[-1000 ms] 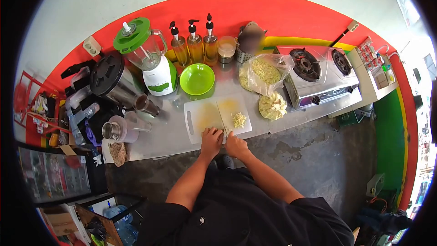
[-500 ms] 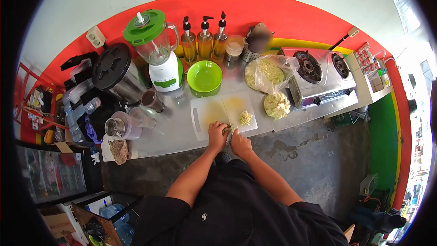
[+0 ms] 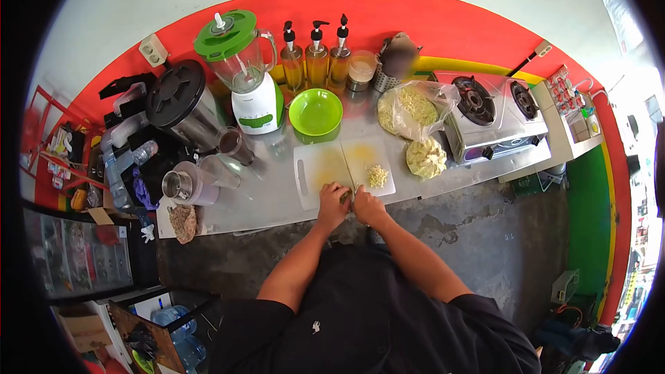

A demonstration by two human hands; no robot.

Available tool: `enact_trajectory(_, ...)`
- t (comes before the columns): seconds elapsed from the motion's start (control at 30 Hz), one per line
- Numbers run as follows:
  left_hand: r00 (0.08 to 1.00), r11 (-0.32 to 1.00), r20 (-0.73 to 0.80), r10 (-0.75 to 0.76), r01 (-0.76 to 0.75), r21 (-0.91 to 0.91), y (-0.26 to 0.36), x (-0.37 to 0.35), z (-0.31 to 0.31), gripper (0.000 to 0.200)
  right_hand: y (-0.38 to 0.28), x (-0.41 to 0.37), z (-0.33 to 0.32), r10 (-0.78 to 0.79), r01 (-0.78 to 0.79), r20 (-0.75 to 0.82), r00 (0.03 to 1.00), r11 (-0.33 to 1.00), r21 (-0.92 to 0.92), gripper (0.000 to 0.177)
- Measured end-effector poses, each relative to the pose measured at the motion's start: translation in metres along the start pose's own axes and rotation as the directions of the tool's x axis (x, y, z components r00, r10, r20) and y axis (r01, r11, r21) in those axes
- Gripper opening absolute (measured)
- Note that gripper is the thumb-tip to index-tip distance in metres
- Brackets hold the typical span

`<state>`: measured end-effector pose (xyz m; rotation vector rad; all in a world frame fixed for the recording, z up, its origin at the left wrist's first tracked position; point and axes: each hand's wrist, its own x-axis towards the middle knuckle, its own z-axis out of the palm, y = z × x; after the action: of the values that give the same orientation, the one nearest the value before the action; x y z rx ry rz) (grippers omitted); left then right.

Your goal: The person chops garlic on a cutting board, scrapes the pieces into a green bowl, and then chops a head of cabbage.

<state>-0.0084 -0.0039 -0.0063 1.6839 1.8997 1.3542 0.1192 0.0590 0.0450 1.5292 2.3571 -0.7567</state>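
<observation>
My left hand [image 3: 334,205] is closed on a small brownish-green piece of food [image 3: 345,197], mostly covered by the fingers, at the near edge of the white cutting board [image 3: 309,201]. Right beside it, my right hand [image 3: 369,207] wraps round the handle of a knife [image 3: 350,173]. The blade points away from me across the board and is hard to tell from the white surface. To the right of the blade lies a small heap of pale yellow chopped bits [image 3: 376,176]. Yellowish stains mark the board.
Beyond the board stand a green bowl [image 3: 315,112], a blender [image 3: 258,105] and several pump bottles [image 3: 316,62]. At right are a bag of shredded cabbage [image 3: 414,109], a cabbage piece [image 3: 425,158] and a gas stove [image 3: 495,131]. Cups [image 3: 235,145] stand at left.
The view has shifted slightly, moving the scene a little rightward. Both hands stay close together at the board's near edge, still holding the food piece and the knife.
</observation>
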Motion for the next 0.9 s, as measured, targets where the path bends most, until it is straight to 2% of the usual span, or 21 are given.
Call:
enact_trajectory(0.17,0.999,0.999,0.012,-0.052,0.052,-0.005,0.000,0.000,0.002,0.019,0.002,-0.015,0.000,-0.026,0.030,0.091,0.996,0.999,-0.043,0.033)
enact_trajectory(0.23,0.997,0.997,0.021,-0.073,0.073,0.007,0.001,0.001,0.001,0.019,-0.001,-0.012,0.009,0.020,-0.022,0.078,0.997,0.999,0.035,0.034)
enact_trajectory(0.37,0.997,0.997,0.015,-0.074,0.074,0.033,0.003,-0.001,0.001,0.019,0.000,0.006,0.002,-0.048,0.041,0.062,0.997,0.993,0.107,0.040)
enact_trajectory(0.47,0.996,0.996,0.026,-0.088,0.088,0.011,0.006,0.001,-0.002,0.021,0.004,-0.001,-0.003,-0.068,0.063,0.112,0.991,0.997,0.046,0.041)
enact_trajectory(0.67,0.995,0.995,0.017,-0.098,0.098,0.023,0.004,0.001,0.000,0.022,0.004,-0.004,-0.005,-0.056,0.044,0.168,0.984,0.996,0.075,0.038)
enact_trajectory(0.8,0.994,0.994,0.023,-0.104,0.103,0.024,0.010,0.002,-0.003,0.021,0.005,0.001,-0.020,-0.125,0.115,0.141,0.982,0.991,0.072,0.039)
enact_trajectory(0.9,0.984,0.985,0.054,-0.169,0.170,-0.015,0.009,0.001,-0.003,0.022,0.008,-0.009,-0.016,-0.115,0.106,0.193,0.974,0.993,0.057,0.040)
